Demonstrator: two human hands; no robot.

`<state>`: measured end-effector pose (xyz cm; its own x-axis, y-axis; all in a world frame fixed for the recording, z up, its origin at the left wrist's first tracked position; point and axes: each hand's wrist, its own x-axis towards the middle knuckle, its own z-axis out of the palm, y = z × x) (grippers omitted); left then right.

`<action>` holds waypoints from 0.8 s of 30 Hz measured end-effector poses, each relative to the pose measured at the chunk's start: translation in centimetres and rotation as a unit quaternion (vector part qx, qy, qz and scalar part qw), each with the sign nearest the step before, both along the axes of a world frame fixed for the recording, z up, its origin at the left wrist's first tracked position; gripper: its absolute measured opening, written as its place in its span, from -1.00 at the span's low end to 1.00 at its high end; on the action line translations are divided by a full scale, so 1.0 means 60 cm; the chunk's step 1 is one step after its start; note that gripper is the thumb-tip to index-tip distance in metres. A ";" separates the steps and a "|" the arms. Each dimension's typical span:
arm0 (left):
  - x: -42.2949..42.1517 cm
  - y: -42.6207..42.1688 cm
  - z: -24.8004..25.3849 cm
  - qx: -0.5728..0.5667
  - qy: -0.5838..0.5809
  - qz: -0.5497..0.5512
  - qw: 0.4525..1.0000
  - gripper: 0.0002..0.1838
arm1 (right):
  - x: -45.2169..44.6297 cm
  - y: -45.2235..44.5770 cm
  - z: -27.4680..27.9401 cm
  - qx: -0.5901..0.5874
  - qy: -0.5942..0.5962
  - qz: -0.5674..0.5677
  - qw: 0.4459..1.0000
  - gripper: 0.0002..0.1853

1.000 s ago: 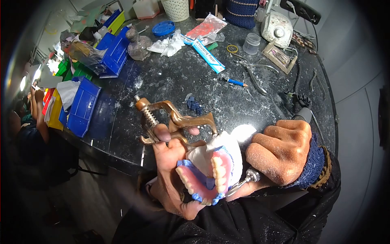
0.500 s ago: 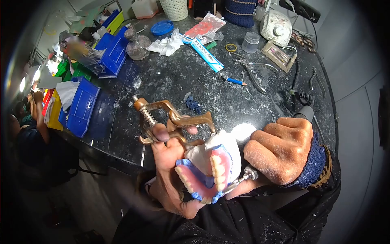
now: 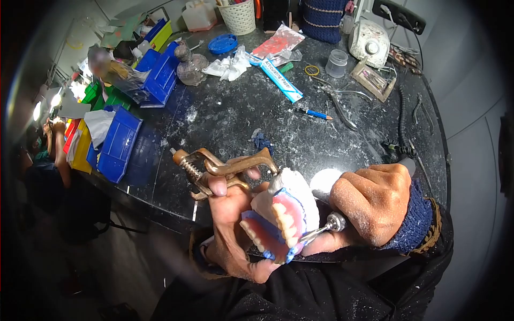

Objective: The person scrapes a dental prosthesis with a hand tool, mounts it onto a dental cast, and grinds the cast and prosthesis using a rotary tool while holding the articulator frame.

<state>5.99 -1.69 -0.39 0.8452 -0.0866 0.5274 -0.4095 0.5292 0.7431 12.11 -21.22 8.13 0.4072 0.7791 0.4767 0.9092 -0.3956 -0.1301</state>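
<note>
Left hand (image 3: 229, 213) grips bronze articulator (image 3: 241, 165), its spring end now lower than before; right hand (image 3: 373, 202) clasps handpiece (image 3: 336, 222), tip perhaps touching denture (image 3: 284, 220).

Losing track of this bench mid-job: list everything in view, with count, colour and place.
Denture: 1, pink with cream teeth, on cast
Cast: 1, white, beside left hand
Metal frame: 1, bronze, in left hand
Handpiece: 1, silver-tipped, in right hand
Table: 1, black, dusty, centre
Pencil: 1, blue, mid-table
Articulating Paper packet: 1, blue and white, beyond pencil
Tissue: 1 clump, white, far table
Jar: 1, clear, far right
Pliers: at least 1, grey, right
Dial box: 1, white, far right
Basket: 1, white, far edge
Bins: several, mostly blue, left
Co-worker's arm: at least 1, bare, left edge
Other clutter: uncountable
Left hand: 1, bare, lower middle
Right hand: 1, dusted white, lower right
</note>
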 end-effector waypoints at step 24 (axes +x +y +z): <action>0.019 0.002 -0.004 0.019 -0.079 0.011 0.997 -0.02 | 0.003 0.002 -0.009 0.008 -0.068 0.010 0.998 -0.45</action>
